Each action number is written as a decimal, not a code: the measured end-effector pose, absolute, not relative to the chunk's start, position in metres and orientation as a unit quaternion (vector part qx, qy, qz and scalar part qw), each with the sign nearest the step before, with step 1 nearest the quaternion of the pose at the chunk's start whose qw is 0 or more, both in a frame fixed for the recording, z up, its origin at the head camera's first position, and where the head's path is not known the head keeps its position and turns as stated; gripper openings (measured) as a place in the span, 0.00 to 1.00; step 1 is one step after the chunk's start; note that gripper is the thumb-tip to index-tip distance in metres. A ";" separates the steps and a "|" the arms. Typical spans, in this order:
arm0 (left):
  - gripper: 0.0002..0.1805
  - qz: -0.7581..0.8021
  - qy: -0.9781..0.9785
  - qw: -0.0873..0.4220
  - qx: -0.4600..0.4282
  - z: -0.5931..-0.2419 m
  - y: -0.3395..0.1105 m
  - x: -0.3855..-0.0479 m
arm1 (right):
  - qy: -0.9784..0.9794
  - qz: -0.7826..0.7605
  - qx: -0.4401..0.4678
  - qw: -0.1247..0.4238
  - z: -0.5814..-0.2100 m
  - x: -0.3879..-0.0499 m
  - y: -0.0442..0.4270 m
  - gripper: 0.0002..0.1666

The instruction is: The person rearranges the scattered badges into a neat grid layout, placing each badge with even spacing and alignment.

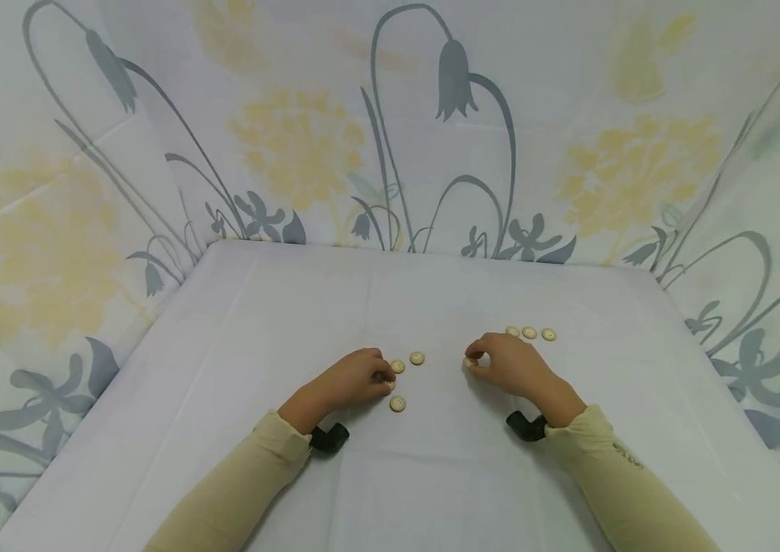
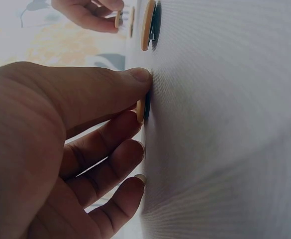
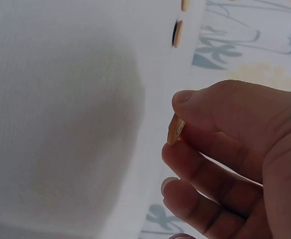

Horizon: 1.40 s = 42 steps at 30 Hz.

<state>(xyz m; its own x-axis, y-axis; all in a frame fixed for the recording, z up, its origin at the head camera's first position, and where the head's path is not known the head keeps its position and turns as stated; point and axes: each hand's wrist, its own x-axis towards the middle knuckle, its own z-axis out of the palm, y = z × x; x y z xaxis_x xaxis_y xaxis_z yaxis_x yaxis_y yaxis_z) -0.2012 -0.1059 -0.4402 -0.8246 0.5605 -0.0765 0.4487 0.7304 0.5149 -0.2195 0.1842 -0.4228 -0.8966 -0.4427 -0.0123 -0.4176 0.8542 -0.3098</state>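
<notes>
Small round cream discs that look like buttons lie on a white-covered table. The left hand (image 1: pixel 352 379) pinches one disc (image 2: pixel 141 110) between thumb and forefinger, at the cloth surface. Close by lie three others: one disc (image 1: pixel 398 366) beside its fingertips, one (image 1: pixel 417 358) farther back and one (image 1: pixel 398 403) nearer the front. To the right, the right hand (image 1: pixel 517 366) holds a disc (image 3: pixel 174 129) by its edges between thumb and forefinger, tilted and apart from the cloth in the right wrist view.
Behind the right hand, discs lie in a row, among them one (image 1: pixel 529 333) and another (image 1: pixel 549 335). Floral fabric (image 1: pixel 307 146) hangs around the back and sides of the table (image 1: pixel 280 307). A black wrist mount (image 1: pixel 329 438) sits at the left cuff, a similar one (image 1: pixel 526 426) at the right.
</notes>
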 end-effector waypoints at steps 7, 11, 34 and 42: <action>0.08 0.240 0.923 0.107 0.281 -0.443 -0.106 -0.198 | 0.964 -0.154 -0.216 0.029 -0.425 -0.219 0.196 0.13; 0.08 0.240 0.923 0.101 0.282 -0.440 -0.107 -0.199 | 0.964 -0.157 -0.216 0.015 -0.423 -0.224 0.203 0.12; 0.09 0.243 0.923 0.113 0.277 -0.439 -0.108 -0.198 | 0.974 -0.161 -0.156 0.027 -0.414 -0.230 0.232 0.13; 0.09 0.245 0.922 0.109 0.279 -0.439 -0.108 -0.199 | 0.978 -0.149 -0.145 0.020 -0.413 -0.234 0.242 0.15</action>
